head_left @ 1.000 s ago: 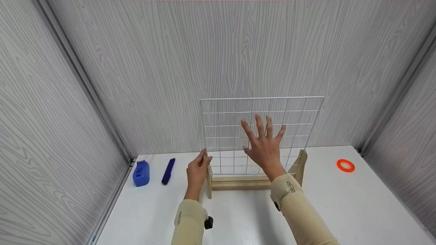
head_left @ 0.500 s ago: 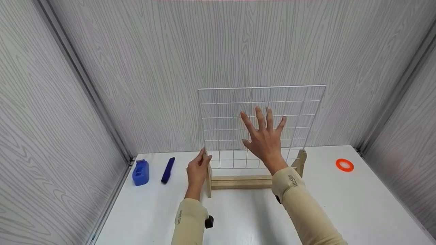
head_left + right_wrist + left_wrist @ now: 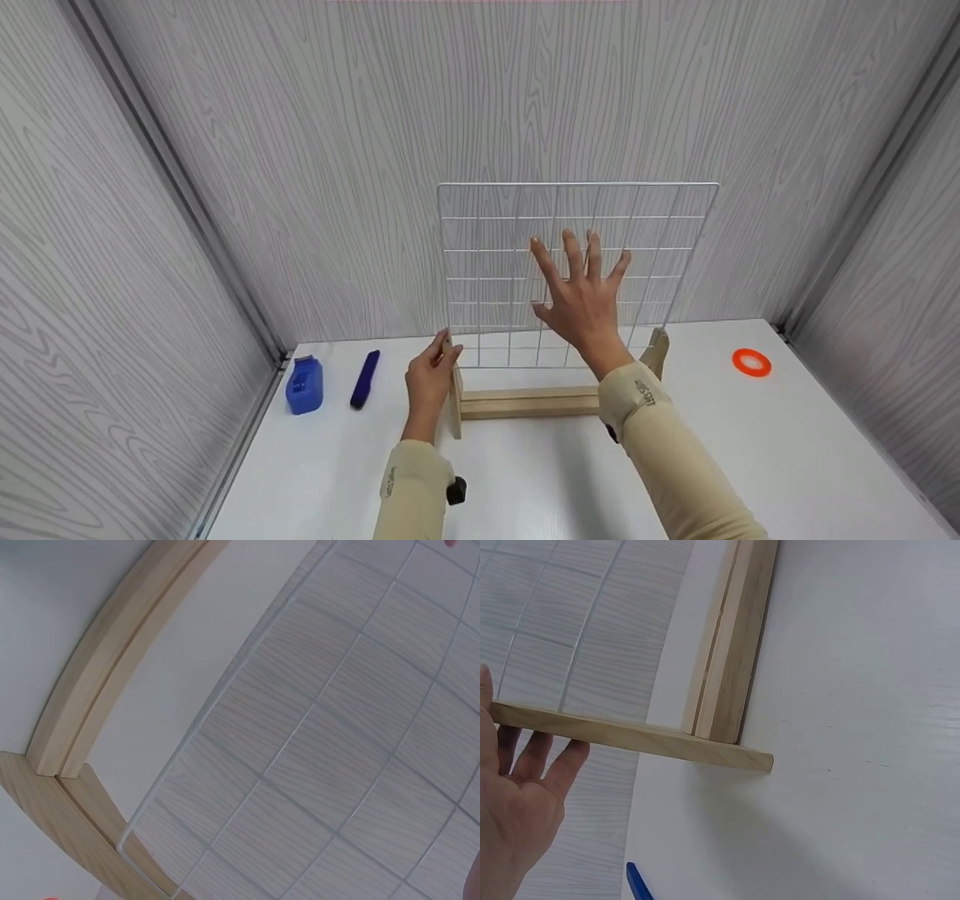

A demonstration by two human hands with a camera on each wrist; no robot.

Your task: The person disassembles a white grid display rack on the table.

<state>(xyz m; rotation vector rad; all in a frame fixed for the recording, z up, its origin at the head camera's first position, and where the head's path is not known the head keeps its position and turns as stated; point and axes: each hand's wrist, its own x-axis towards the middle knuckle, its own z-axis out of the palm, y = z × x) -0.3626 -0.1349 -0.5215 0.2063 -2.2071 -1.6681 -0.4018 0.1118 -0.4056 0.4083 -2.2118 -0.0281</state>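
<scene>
Your left hand pinches the left upright of the pale wooden stand. Right hand: fingers splayed wide at the white wire grid panel, contact unclear.

White wire grid, grooved wooden stand alongside

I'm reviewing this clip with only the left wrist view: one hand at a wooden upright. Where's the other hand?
Observer: The right hand is spread in front of the wire grid; I can't tell whether it touches.
Reviewer: What's at the far end of the wooden crossbar?
Observer: The right wrist view shows a second upright there.
Reviewer: Anything off to the right of that?
Observer: The head view shows an orange ring on the white table.
</scene>
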